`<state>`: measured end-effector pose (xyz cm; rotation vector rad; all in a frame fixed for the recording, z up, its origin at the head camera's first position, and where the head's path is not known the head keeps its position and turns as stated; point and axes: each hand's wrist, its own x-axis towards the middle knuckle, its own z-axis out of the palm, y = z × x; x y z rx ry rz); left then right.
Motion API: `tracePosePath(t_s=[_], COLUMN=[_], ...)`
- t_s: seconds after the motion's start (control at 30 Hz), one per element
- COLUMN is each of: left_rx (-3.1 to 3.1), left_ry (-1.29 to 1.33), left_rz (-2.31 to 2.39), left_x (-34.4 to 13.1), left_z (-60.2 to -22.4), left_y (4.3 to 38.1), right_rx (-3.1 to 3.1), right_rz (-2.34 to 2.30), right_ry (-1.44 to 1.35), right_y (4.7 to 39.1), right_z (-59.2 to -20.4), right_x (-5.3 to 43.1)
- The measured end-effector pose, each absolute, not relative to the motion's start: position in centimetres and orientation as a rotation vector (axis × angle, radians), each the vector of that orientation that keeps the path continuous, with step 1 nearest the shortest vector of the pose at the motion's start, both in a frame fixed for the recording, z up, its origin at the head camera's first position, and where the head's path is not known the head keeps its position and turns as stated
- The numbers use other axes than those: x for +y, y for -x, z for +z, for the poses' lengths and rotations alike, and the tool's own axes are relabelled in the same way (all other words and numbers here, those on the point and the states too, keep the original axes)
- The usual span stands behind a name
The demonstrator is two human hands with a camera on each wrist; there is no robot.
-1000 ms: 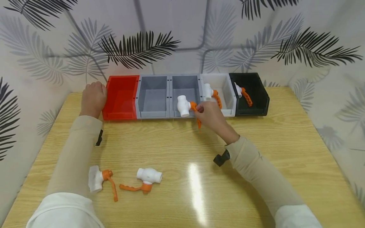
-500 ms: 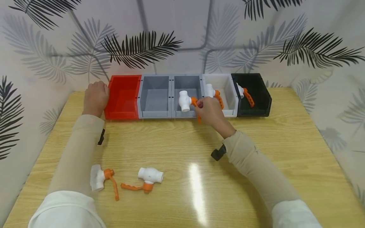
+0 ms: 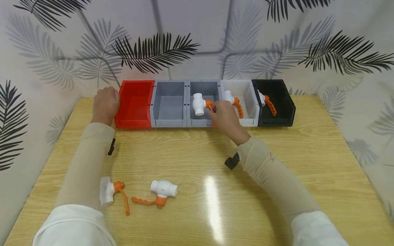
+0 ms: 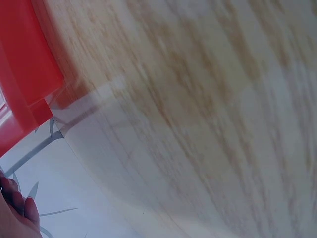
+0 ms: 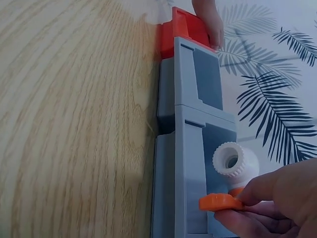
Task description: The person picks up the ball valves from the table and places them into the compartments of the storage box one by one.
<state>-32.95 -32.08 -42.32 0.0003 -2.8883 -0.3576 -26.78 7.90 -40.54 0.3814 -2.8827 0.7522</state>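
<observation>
right hand point(image 3: 227, 117) on part-hidden lever point(image 5: 217, 202)

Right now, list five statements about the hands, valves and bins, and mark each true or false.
1. The right hand pinches the orange handle of a white valve. True.
2. The black bin holds no valve. False: the black bin holds one.
3. Two valves lie on the table. True.
4. The red bin is rightmost. False: the red bin is leftmost in the row, beside the left hand.
5. The white bin holds a valve. True.
</observation>
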Motion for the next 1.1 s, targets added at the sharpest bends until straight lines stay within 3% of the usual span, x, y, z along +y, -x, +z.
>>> tracePosePath(t_s=[1.1], left_rx=[-2.884], left_ry=[-0.009], left_rz=[-0.366], left_x=[-32.2], left_z=[-42.5], left_y=[33.1], right_rx=[-3.093], right_rz=[0.477], right_ry=[-0.344], right_y=[30.5], right_z=[-39.0], right_x=[4.8])
